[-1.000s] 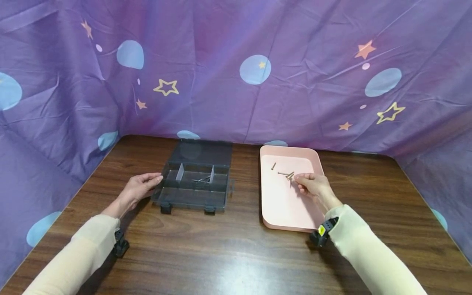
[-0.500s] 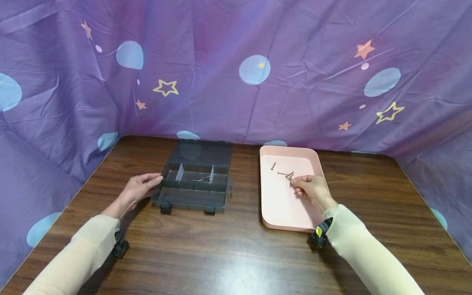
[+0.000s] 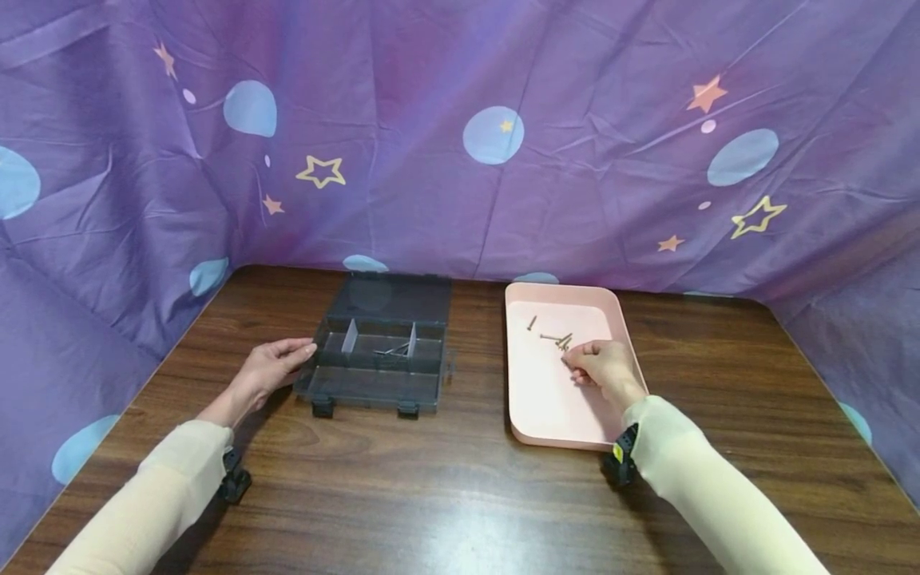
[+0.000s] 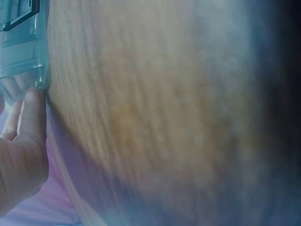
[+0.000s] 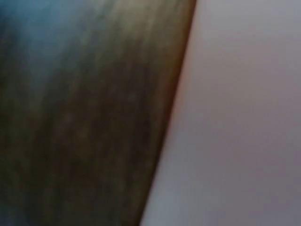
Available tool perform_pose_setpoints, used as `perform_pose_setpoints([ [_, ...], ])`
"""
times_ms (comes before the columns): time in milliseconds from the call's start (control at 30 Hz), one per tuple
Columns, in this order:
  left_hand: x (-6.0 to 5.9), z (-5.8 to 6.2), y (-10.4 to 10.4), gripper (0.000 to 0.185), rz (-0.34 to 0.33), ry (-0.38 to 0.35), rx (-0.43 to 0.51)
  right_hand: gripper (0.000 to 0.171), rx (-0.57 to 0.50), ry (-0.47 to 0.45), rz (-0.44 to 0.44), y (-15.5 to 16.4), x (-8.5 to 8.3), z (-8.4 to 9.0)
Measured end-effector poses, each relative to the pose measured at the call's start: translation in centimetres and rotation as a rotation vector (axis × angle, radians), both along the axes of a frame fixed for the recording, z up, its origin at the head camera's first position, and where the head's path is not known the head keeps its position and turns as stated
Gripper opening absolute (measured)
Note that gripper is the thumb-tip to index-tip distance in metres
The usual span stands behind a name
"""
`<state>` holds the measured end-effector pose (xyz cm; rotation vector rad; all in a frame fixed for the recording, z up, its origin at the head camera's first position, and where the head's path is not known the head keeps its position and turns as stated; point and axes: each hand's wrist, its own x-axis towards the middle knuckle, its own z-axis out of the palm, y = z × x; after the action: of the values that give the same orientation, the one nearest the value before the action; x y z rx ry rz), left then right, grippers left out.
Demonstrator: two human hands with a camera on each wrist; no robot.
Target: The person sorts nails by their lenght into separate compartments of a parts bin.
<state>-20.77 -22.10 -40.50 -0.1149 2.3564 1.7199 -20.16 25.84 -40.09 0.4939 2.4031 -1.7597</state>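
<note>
My left hand point(image 3: 266, 374) rests its straight fingers against the left wall of a dark, see-through compartment box point(image 3: 374, 393). In the left wrist view, the fingers point(image 4: 33, 115) touch the box's corner point(image 4: 40, 70). The lid point(image 3: 391, 298) lies back, and several thin silvery screws or nails point(image 3: 394, 350) lie in the middle rear compartment. My right hand point(image 3: 607, 371) is over the pink tray point(image 3: 542, 415), thumb and forefinger pinching what looks like a small screw point(image 3: 565, 362), mostly hidden. Several brass-coloured screws point(image 3: 561, 340) are piled just beyond the fingertips.
One loose screw point(image 3: 532, 323) lies apart near the tray's far left. Both containers stand on a brown wooden table point(image 3: 402, 487), with a strip of wood between them. A purple starry cloth point(image 3: 431, 208) hangs behind and at the sides.
My right hand has shifted slightly left and lower within the tray, its fingertips closing in on the near screw. The left hand and box have stayed put.
</note>
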Motion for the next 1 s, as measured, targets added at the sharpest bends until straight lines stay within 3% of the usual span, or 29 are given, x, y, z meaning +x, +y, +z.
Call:
perform_pose_setpoints([
  [1000,-0.01,0.04,-0.01,0.056,0.000,0.001,-0.027,0.013,0.107,0.000,0.036,-0.25,-0.59,-0.46],
])
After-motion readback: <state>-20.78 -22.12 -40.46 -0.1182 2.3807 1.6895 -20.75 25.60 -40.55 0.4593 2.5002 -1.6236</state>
